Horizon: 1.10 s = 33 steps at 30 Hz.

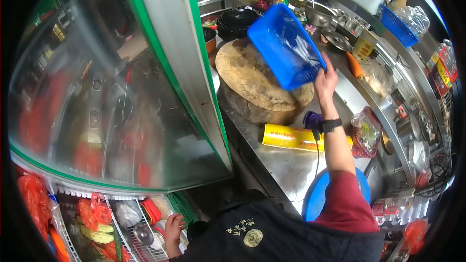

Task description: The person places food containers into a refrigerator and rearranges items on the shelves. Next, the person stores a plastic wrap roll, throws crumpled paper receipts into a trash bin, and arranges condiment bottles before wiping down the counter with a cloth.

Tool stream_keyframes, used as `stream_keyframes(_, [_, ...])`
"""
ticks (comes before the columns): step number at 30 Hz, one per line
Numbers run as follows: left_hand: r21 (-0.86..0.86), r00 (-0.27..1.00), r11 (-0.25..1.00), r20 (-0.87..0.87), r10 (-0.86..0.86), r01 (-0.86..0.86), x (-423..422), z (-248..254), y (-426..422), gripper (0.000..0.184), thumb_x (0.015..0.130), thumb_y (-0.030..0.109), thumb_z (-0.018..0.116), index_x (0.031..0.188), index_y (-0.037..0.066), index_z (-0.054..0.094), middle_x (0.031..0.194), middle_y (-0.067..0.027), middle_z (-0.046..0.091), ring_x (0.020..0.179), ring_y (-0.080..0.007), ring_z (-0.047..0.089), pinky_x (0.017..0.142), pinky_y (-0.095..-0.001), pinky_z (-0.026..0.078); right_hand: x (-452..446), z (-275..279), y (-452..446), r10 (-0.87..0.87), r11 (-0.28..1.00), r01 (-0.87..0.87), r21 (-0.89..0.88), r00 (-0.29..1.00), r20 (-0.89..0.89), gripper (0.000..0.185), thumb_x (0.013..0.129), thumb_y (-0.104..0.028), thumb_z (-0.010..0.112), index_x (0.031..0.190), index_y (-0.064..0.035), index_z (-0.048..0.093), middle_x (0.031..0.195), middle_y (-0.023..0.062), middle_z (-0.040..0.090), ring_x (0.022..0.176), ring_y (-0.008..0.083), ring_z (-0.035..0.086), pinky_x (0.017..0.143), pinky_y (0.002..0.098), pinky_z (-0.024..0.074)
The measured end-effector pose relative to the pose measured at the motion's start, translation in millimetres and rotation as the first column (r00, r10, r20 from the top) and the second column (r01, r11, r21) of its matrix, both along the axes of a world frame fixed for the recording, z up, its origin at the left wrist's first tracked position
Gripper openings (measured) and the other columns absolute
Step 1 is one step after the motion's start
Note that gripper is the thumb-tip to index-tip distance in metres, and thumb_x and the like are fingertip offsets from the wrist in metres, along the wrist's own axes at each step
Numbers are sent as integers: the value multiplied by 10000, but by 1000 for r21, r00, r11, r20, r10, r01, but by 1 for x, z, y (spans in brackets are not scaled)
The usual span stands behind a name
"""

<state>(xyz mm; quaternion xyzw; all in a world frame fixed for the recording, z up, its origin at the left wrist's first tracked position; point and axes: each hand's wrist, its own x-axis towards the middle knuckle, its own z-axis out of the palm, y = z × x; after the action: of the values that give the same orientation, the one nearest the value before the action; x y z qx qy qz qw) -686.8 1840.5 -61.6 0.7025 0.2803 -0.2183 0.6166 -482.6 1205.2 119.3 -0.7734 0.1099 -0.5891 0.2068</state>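
Note:
My right hand (326, 83) grips the near right corner of a blue plastic basket (286, 48), which is tilted above a round wooden chopping block (264, 85). A dark band is on that wrist. My left hand (174, 228) is low at the bottom left, beside the open fridge shelves (128, 233). Its fingers are apart and slightly curled, with nothing in them. Below the block, a yellow box (291, 137) lies on the steel counter (286, 167), partly behind my right forearm.
The fridge's glass door (121, 116), edged in green, stands open at the left. A blue round lid or tub (313, 199) is under my right arm. Black pans (238, 19), a metal bowl (319, 14), a carrot (355, 65) and a red bag (365, 133) sit around the block.

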Motion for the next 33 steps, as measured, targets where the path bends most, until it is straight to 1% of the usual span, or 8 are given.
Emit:
stream_keyframes(4, [-39, 998, 998, 56, 43, -41, -7, -4, 3, 388, 897, 215, 554, 1221, 16, 477, 1057, -97, 609, 833, -179, 599, 695, -308, 499, 8, 45, 37, -173, 840, 134, -526, 985, -24, 620, 649, 86, 542, 1198, -194, 612, 1317, 68, 535, 807, 238, 612, 685, 317, 524])
stream_keyframes(8, [-56, 996, 997, 69, 48, -45, -10, -7, -5, 391, 900, 214, 549, 1228, 14, 473, 1071, -105, 606, 845, -183, 599, 700, -308, 497, 14, 12, 46, 15, 532, -365, -764, 906, -422, 595, 631, 5, 597, 1182, -218, 618, 1314, 14, 543, 700, 206, 576, 567, 289, 523])
stream_keyframes(11, [-72, 998, 996, 29, 59, -57, -16, -12, -3, 390, 905, 207, 543, 1234, 12, 470, 1087, -110, 603, 861, -186, 602, 706, -314, 498, 15, 27, 45, -114, 696, -115, -709, 957, -267, 542, 659, -34, 590, 1183, -174, 611, 1300, 5, 554, 675, 205, 574, 560, 280, 517])
stream_keyframes(16, [-93, 997, 994, 56, 54, -48, -9, -6, -10, 387, 899, 218, 586, 1219, 19, 498, 1018, -81, 612, 824, -166, 597, 686, -281, 487, 37, -30, -11, 36, 874, -258, -411, 879, -476, 629, 720, 17, 527, 1307, -209, 518, 1195, 97, 608, 773, 264, 628, 590, 366, 513])
stream_keyframes(17, [-94, 997, 995, 70, 25, -18, -7, -6, -13, 387, 897, 227, 594, 1213, 21, 508, 998, -74, 613, 814, -157, 593, 676, -270, 482, 38, 3, 9, -148, 988, 117, -101, 530, -835, 574, 769, -84, 558, 1317, -249, 506, 1091, 114, 649, 763, 292, 646, 598, 366, 521])
stream_keyframes(20, [20, 990, 999, 135, -46, 44, -7, 4, -25, 401, 891, 274, 600, 1199, 26, 537, 966, -75, 618, 803, -142, 589, 679, -284, 488, 86, -67, -105, -281, 958, 164, -235, 699, -657, 368, 810, -251, 605, 1111, -42, 643, 836, 140, 684, 688, 259, 641, 630, 433, 502])
stream_keyframes(30, [179, 991, 982, 130, 31, -54, -43, 4, -24, 413, 871, 284, 567, 1169, -2, 549, 1002, -109, 639, 868, -208, 616, 766, -334, 486, 102, -103, -134, -492, 853, 378, -359, 353, -796, 494, 882, -354, 570, 1243, -19, 520, 1137, 134, 600, 1027, 270, 572, 853, 417, 471])
stream_keyframes(33, [101, 988, 986, 97, 123, -133, -65, 5, -13, 406, 868, 273, 568, 1169, 1, 551, 979, -89, 636, 840, -178, 611, 743, -312, 484, 68, -66, -60, -426, 902, 322, -287, 565, -707, 501, 927, -331, 532, 1311, -15, 468, 1289, 158, 529, 1173, 293, 511, 960, 409, 417])
